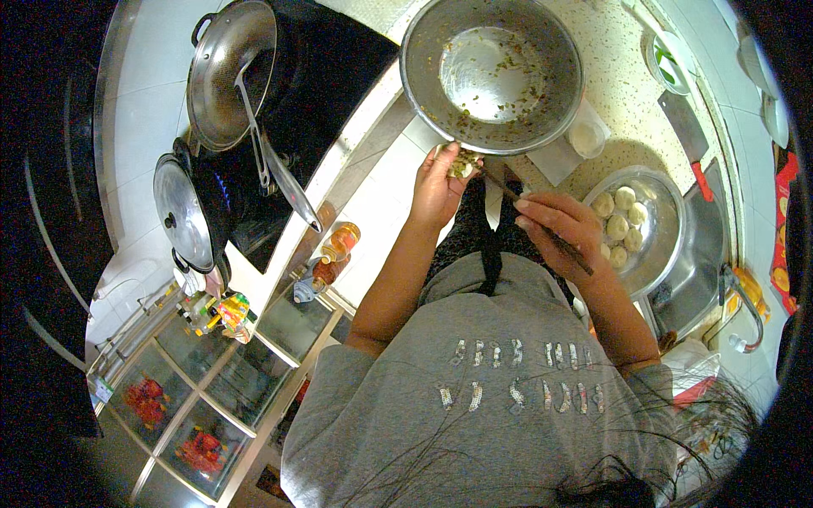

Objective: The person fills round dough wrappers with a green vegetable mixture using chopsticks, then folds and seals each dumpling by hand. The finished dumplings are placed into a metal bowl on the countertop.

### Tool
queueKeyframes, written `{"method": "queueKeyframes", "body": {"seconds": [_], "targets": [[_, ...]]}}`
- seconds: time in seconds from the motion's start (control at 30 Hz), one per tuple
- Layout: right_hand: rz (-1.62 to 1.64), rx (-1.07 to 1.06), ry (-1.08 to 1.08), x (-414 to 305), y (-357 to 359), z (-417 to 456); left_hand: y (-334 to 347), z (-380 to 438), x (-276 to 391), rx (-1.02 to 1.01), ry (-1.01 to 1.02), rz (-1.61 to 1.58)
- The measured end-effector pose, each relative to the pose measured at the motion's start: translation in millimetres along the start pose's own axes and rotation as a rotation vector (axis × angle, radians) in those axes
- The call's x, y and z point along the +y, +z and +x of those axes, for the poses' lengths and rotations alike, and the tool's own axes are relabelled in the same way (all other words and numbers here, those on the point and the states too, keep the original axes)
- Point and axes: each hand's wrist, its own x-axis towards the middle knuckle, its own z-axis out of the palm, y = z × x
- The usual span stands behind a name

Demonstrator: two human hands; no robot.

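My left hand point(438, 184) cups a dough wrapper point(462, 162) heaped with chopped green filling, just below the near rim of a large steel bowl point(422, 76). Bits of the same filling cling to that bowl's wall and bottom. Dark chopsticks point(568, 249) are gripped in my right hand point(559, 232), and their tips reach the filling. To the right of that hand, a second metal bowl point(664, 254) holds several round, pale filled dough pieces point(617, 226). My left fingers partly hide the wrapper.
A wok point(222, 82) with a metal spatula point(254, 133) and a lidded pot point(184, 213) stand on the black stove at left; blue flame shows beside the pot. A cleaver point(685, 127) lies at right, near the sink point(705, 254). A bowl with green pieces point(668, 66) sits behind it.
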Motion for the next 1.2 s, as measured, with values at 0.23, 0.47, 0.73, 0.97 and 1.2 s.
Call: {"method": "queueKeyframes", "body": {"seconds": [0.23,0.47,0.73,0.97,1.2], "targets": [[0.144,0.177,0.288,-3,-8,-1,-9,4,0,-0.012,-0.042,-0.105],[0.355,0.476,0.693,28,-7,-13,-8,3,0,-0.005,-0.027,-0.071],[0.59,0.472,0.829,43,-2,-3,-9,2,-2,0.024,-0.038,-0.097],[0.649,0.444,0.82,34,-1,10,-14,4,-5,0.006,-0.042,-0.095],[0.664,0.548,0.767,47,1,10,-13,4,-6,0.005,-0.043,-0.062]]}}
